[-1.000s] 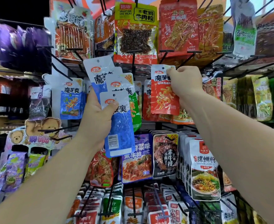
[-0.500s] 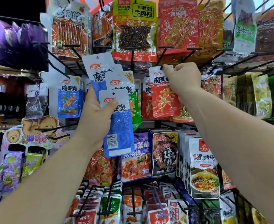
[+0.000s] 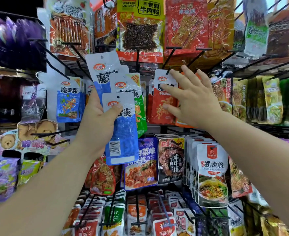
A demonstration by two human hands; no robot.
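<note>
Red packet (image 3: 164, 106): hung on its peg (image 3: 167, 71); hanging step seemingly done.
Right hand (image 3: 191, 101): fingers spread flat on it, holding nothing.
Left hand (image 3: 97, 123): at nine o'clock, you gripped blue packets (image 3: 123, 137).
Next: pinch one.

Shop, snack packets (image 3: 211, 174) hanging on peg hooks (image 3: 137, 55), display rack
</note>
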